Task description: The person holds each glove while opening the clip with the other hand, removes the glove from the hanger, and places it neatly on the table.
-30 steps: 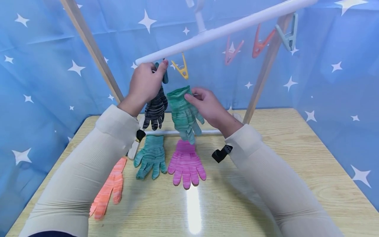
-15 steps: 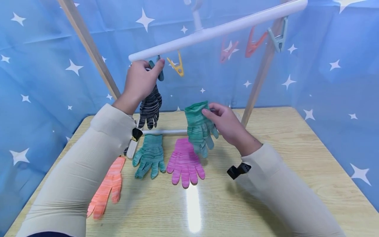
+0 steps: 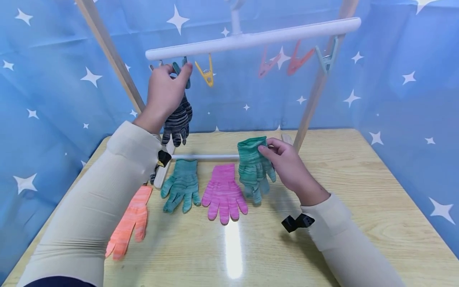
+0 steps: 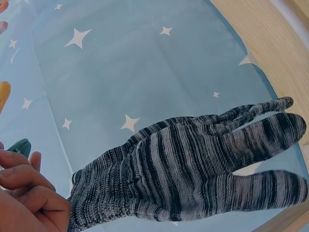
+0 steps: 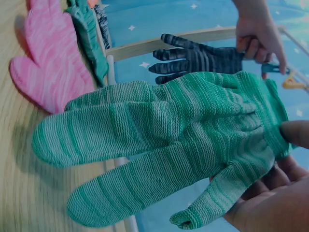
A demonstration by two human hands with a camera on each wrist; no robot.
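Up at the white bar, my left hand pinches the teal peg that holds the grey striped glove, which hangs fingers down. My right hand pinches the cuff of the green glove, held just above the table, its fingertips near the wood beside the pink glove. A teal glove and an orange glove lie flat further left. I can read no writing or labels on anything.

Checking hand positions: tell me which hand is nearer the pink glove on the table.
Right. The right hand holds a green glove just right of the pink glove; the left hand is up at the white bar.
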